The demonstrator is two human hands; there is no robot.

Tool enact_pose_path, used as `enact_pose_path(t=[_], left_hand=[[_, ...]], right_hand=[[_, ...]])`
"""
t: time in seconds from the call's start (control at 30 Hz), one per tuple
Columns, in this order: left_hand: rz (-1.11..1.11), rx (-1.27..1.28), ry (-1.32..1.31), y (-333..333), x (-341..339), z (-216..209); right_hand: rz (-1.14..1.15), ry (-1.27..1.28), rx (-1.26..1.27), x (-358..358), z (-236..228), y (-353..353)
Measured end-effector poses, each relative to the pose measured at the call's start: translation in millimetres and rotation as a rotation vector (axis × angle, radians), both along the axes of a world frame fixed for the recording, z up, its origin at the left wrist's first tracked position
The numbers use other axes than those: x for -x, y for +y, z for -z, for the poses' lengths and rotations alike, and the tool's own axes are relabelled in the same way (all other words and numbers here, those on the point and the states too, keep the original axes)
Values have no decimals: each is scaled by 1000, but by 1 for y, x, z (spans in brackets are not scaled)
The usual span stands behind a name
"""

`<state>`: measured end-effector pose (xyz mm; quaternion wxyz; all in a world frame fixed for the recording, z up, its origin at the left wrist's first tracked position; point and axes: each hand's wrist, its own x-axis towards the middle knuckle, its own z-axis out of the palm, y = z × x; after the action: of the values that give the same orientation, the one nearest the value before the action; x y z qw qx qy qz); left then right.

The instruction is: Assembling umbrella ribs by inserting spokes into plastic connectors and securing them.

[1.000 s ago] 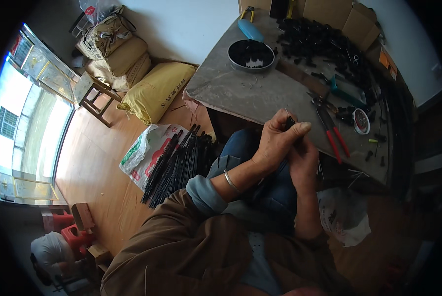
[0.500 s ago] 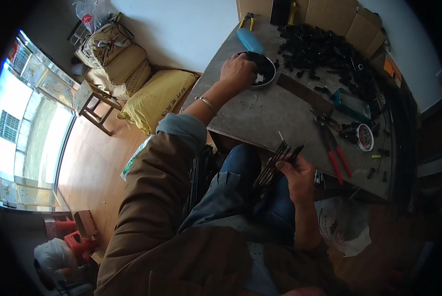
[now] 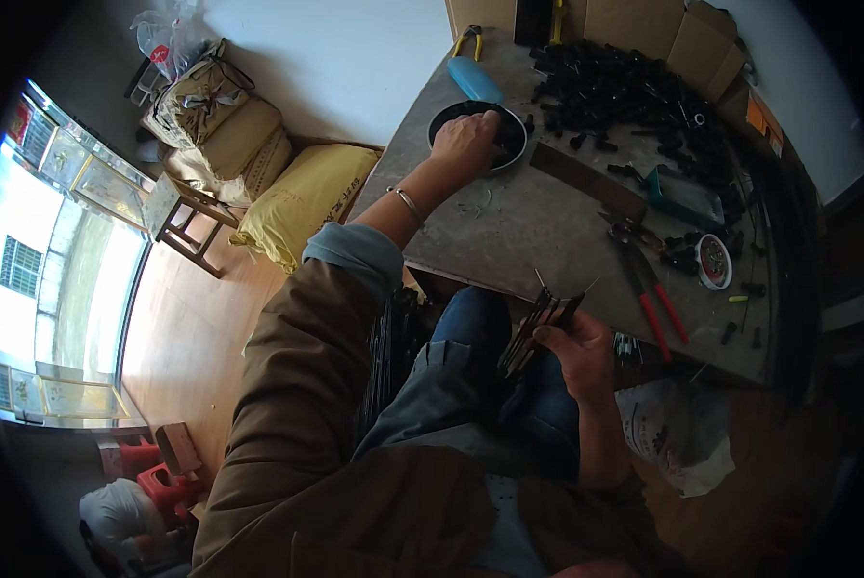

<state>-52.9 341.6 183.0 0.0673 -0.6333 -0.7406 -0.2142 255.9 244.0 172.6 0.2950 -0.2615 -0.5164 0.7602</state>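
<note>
My left hand (image 3: pixel 465 144) reaches across the grey tabletop (image 3: pixel 538 226) into a round bowl (image 3: pixel 523 159) with a pale rim and dark contents. Its fingers curl down and together; whatever they hold is hidden. Close over my lap, my right hand (image 3: pixel 578 352) is closed round a bundle of thin dark rods (image 3: pixel 523 342), thumb on top. The rods fan out a little, and thin wire ends stick up beyond the fingers. Several small pale bent bits (image 3: pixel 478 204) lie on the tabletop near the bowl.
A heap of black parts (image 3: pixel 634 96) covers the far right of the table. Red-handled pliers (image 3: pixel 649 289), a flat brown bar (image 3: pixel 586 183), a green tray (image 3: pixel 684 197) and a small white tub (image 3: pixel 713 262) lie nearer. More dark rods (image 3: pixel 384 352) stand by my left leg. Yellow sacks (image 3: pixel 302 197) lie left.
My left hand has shifted slightly within the bowl, its fingers turning more downward. My right hand keeps the rods, whose upper ends have tilted a little. The whole view has moved slightly.
</note>
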Motion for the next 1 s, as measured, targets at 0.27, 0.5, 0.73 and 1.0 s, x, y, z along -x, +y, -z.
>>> enact_pose_path(t=[0.27, 0.5, 0.73, 1.0], left_hand=[[-16, 11, 20, -7, -13, 0], [79, -64, 30, -20, -28, 2], [105, -390, -202, -38, -38, -4], [481, 90, -1118, -110, -109, -46]], right_hand=[[0, 38, -11, -9, -3, -11], [7, 36, -38, -12, -7, -22], [43, -34, -34, -8, -9, -20], [-18, -79, -5, 2, -2, 8]])
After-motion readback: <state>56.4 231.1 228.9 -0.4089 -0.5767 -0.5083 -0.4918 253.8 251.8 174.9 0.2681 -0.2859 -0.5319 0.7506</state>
